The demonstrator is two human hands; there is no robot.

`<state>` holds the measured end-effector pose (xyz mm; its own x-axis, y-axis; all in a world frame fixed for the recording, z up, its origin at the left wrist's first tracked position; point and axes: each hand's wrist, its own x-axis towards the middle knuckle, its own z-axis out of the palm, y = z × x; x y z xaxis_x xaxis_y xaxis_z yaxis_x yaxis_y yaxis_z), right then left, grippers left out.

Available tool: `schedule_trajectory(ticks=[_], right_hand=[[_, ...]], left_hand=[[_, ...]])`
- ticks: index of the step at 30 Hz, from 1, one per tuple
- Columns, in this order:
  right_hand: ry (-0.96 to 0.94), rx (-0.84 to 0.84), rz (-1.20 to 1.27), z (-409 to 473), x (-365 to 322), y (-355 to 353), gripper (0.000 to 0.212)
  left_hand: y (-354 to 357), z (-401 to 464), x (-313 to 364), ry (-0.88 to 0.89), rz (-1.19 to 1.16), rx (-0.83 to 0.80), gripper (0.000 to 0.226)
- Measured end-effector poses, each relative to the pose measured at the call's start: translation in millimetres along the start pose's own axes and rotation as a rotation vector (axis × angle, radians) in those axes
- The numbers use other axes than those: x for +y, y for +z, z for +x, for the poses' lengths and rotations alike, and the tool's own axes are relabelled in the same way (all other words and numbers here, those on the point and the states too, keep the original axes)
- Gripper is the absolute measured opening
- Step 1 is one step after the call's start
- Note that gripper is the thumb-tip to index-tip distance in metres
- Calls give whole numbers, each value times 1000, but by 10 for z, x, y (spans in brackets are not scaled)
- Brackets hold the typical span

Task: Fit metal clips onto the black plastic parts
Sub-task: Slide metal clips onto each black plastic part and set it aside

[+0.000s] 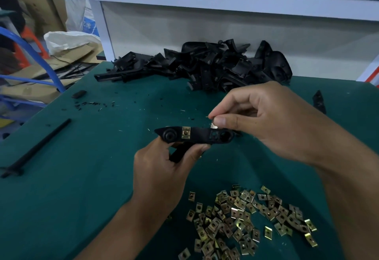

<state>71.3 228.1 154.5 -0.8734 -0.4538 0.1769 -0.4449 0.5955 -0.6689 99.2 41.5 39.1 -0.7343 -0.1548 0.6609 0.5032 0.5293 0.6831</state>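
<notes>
My left hand (164, 163) grips a long black plastic part (200, 135) from below, holding it level above the green table. One brass-coloured metal clip (186, 132) sits on the part near its left end. My right hand (264, 116) pinches a second metal clip (214, 125) between thumb and forefinger at the part's upper right edge. Most of that clip is hidden by my fingers. A loose heap of metal clips (246, 220) lies on the table near me, right of centre.
A pile of black plastic parts (205, 69) lies at the back of the green table (82, 177). A long black strip (39, 147) lies at the left, with small black scraps (79, 94) beyond it. One black piece (319, 101) lies far right. Cardboard and bags sit off the table's left edge.
</notes>
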Motion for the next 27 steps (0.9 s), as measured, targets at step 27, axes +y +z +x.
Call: schedule_trajectory(ticks=[27], right_hand=[[-79, 43, -160, -52, -95, 23, 5]], left_hand=[[-5, 36, 0, 53, 11, 11, 20]])
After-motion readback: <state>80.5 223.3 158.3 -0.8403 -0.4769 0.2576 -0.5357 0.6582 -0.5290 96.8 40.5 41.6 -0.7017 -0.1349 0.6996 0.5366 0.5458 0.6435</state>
